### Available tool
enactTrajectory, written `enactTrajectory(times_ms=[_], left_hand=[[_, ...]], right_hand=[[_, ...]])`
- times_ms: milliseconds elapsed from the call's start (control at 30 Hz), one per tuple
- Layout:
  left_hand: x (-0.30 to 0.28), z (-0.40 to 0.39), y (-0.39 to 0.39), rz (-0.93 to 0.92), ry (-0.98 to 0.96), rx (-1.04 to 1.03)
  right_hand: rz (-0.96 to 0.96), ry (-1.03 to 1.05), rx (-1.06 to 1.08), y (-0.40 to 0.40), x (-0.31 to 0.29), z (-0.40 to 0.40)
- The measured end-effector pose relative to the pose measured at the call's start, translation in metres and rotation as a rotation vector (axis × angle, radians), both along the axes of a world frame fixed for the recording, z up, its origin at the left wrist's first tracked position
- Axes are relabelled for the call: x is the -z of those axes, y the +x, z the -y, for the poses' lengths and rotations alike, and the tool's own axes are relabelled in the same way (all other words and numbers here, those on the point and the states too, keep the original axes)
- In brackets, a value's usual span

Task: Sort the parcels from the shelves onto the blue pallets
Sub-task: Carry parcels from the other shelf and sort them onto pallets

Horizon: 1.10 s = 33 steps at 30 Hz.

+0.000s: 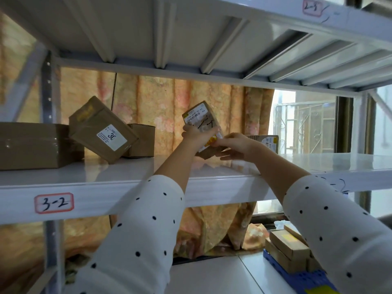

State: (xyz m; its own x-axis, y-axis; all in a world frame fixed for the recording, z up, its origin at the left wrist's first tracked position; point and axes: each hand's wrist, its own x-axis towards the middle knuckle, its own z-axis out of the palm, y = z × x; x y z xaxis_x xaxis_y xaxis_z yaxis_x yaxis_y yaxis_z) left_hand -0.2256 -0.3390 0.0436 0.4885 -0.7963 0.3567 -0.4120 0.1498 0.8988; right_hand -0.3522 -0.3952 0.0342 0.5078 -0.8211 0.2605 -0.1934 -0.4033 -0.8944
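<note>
White metal shelf (106, 183) labelled 3-2, orange curtain (161, 107) behind. Small parcel (200, 119) raised off the shelf near centre, gripped by left hand (196, 135); right hand (235, 146) pinching its lower edge. At 9 o'clock, three boxes (104, 132) unsorted. At 5 o'clock, blue pallet (297, 280) already stacked with some parcels (290, 249). Probably midway.

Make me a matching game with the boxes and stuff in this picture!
Things:
1. Parcel with the "30" label
2. Parcel with black scribbles
3. Blue pallet
4. Tag "3-2"

Places or states:
A. on the shelf's front edge
B. tilted, leaning on other boxes
C. held up by both hands
D. down low, with boxes stacked on it

Pairs: 1-B, 2-C, 3-D, 4-A
</note>
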Motion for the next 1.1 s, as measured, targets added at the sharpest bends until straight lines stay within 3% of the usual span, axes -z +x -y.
enactTrajectory(times_ms=[300, 367, 500, 700, 933, 1100], left_hand=[[0.009, -0.005, -0.005, 0.312, -0.054, -0.192], [0.008, -0.008, -0.012, 0.375, -0.080, -0.226], [0.002, -0.009, -0.056, 0.505, -0.121, -0.259], [0.013, -0.008, -0.170, 0.662, -0.236, -0.078], [0.057, -0.020, -0.292, 0.686, -0.258, 0.246], [0.124, -0.034, -0.370, 0.686, -0.162, 0.445]], right_hand=[[-0.134, -0.087, -0.118, -0.010, 0.006, -0.013], [-0.099, -0.212, 0.014, -0.020, 0.007, -0.012], [0.081, -0.495, 0.517, -0.056, 0.004, -0.006], [-0.200, -0.614, 1.058, -0.157, 0.009, -0.015], [-0.518, -0.517, 1.347, -0.293, 0.056, -0.062], [-0.661, -0.337, 1.482, -0.361, 0.124, -0.104]])
